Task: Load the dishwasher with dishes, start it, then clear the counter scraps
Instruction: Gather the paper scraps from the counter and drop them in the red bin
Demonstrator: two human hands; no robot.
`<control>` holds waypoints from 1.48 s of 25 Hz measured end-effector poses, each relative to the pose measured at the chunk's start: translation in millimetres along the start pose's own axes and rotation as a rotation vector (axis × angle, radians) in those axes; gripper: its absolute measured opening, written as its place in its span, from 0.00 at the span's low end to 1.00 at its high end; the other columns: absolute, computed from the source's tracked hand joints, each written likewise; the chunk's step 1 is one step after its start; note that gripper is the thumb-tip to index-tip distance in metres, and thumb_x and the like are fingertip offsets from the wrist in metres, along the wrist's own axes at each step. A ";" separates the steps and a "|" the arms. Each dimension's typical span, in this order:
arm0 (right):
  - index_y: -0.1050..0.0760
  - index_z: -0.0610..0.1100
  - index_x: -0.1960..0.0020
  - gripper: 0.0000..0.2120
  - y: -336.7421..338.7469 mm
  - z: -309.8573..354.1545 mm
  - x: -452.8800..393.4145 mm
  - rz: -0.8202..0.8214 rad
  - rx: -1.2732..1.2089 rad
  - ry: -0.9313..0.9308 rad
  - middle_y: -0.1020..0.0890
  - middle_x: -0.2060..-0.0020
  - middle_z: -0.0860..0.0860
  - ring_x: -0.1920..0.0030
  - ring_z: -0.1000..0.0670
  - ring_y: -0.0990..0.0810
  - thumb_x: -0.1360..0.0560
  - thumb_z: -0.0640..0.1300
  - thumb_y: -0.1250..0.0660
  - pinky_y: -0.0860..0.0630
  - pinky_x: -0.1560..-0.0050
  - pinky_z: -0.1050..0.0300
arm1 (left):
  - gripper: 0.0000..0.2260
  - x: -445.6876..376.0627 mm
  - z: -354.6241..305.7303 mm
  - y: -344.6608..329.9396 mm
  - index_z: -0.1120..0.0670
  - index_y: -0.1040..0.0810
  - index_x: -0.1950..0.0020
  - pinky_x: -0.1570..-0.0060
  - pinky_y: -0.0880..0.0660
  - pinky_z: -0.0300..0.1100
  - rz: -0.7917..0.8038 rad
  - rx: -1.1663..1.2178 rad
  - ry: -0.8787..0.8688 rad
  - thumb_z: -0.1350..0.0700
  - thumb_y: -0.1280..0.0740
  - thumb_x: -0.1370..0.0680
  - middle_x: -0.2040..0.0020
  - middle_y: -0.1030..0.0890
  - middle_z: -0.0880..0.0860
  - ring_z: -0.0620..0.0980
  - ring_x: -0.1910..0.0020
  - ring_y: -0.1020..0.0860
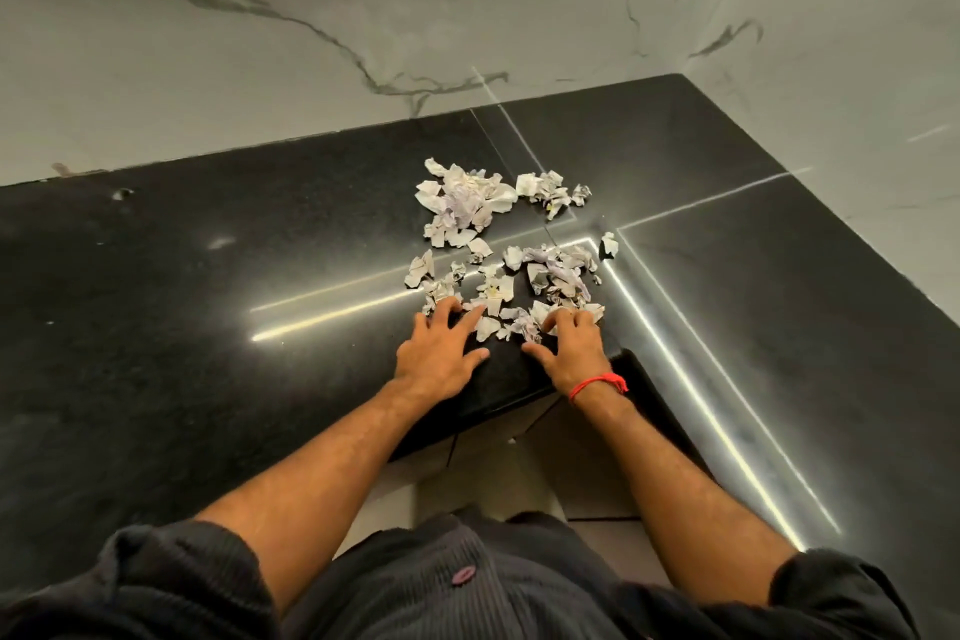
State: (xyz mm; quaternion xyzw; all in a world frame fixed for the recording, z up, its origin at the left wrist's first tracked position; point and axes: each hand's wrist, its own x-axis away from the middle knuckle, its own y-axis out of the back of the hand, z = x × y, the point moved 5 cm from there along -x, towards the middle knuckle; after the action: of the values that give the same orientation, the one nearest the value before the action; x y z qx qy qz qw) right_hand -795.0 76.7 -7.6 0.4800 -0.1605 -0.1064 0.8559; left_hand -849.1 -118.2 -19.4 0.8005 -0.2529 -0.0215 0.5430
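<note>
Torn, crumpled white and pale purple paper scraps (498,244) lie scattered on the black counter (208,276) near its inner corner. My left hand (441,348) lies flat with fingers spread, its fingertips touching the nearest scraps. My right hand (571,343), with a red thread at the wrist, rests beside it with fingers bent over the scraps at the near edge of the pile; whether it grips any scrap is hidden. No dishwasher or dishes are in view.
A white marble-patterned wall (363,16) backs the counter and turns a corner at the right. The counter's front edge (493,405) lies just below my hands, with light floor tiles (483,478) beneath.
</note>
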 end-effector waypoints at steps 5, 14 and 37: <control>0.23 0.40 0.41 0.13 -7.5 19.0 -37.2 -0.077 -0.138 0.043 0.25 0.45 0.43 0.47 0.46 0.25 0.24 0.42 0.29 0.28 0.41 0.56 | 0.24 -34.1 -15.7 0.4 0.38 0.47 0.20 0.44 0.23 0.59 -0.029 -0.163 -0.007 0.43 0.45 0.15 0.24 0.44 0.50 0.60 0.32 0.36; 0.24 0.46 0.34 0.21 62.0 -7.4 -100.1 -0.148 -0.302 0.305 0.22 0.52 0.49 0.57 0.52 0.27 0.26 0.48 0.27 0.23 0.47 0.46 | 0.26 -53.2 -9.1 49.8 0.45 0.35 0.22 0.48 0.20 0.52 -0.430 0.034 -0.026 0.41 0.37 0.19 0.33 0.32 0.50 0.51 0.42 0.25; 0.22 0.49 0.52 0.07 56.4 -67.2 -84.1 0.314 -0.027 0.909 0.24 0.57 0.53 0.57 0.50 0.25 0.25 0.52 0.32 0.23 0.55 0.45 | 0.08 -6.1 -38.9 1.6 0.45 0.22 0.47 0.49 0.22 0.47 -0.051 0.128 -0.090 0.43 0.33 0.22 0.51 0.26 0.41 0.38 0.54 0.26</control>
State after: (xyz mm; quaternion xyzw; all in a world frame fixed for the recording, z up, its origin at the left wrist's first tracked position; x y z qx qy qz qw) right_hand -846.0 187.0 -6.6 0.4367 0.1609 0.2426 0.8512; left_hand -843.1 -82.7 -3.5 0.8380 -0.2575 -0.0548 0.4780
